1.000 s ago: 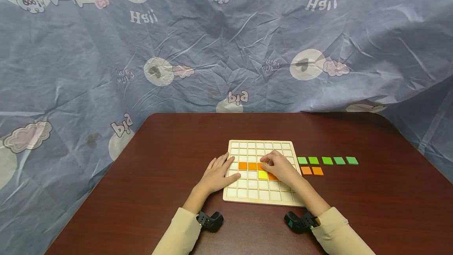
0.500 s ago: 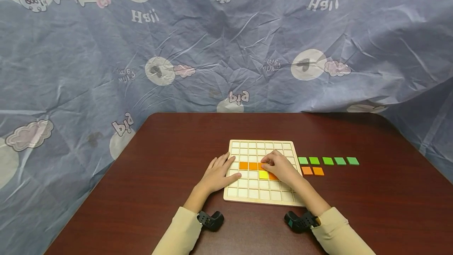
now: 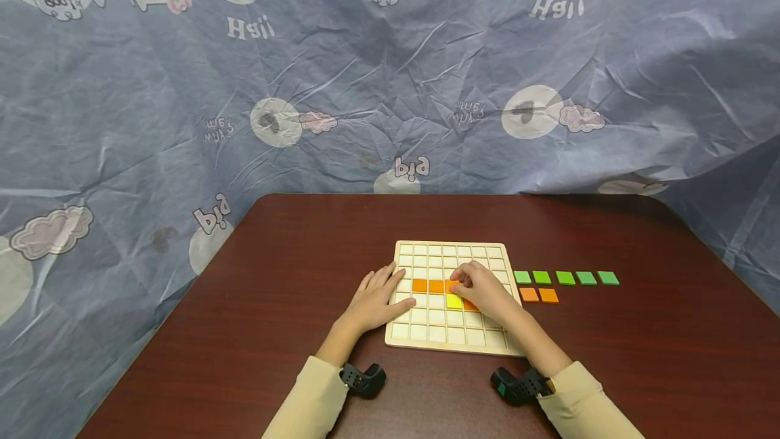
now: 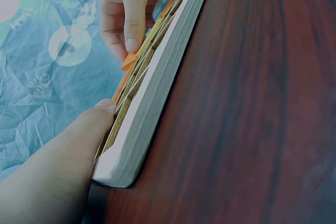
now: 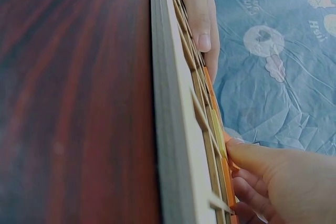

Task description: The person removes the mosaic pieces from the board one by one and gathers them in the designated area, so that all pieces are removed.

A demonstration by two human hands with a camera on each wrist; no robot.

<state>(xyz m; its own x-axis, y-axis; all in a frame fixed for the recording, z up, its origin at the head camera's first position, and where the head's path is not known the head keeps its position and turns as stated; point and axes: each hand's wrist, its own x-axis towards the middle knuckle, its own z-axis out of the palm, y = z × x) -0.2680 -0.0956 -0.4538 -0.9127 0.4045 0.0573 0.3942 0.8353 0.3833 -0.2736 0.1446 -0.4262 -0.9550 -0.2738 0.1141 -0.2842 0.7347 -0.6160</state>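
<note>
A pale wooden grid board (image 3: 420,335) lies on the table in the head view. My left hand (image 3: 370,302) rests with spread, straight fingers on its left edge. Over the board's middle, my right hand (image 3: 484,292) pinches an orange tile (image 4: 128,62) between thumb and fingers; the left wrist view shows that tile slightly tilted. Left of it, two orange tiles (image 3: 419,285) sit in the same row. Just below is a yellow tile (image 3: 453,301), with a darker orange tile (image 3: 470,305) beside it, partly hidden by the right hand.
Right of the board, several green tiles (image 3: 565,278) lie in a row on the dark wooden table (image 3: 292,276). Two orange tiles (image 3: 548,295) lie in front of them. A printed blue-grey cloth (image 3: 341,53) hangs behind the table.
The right hand's fingers have shifted very slightly at the orange tile. My left hand and the loose tiles stay put.
</note>
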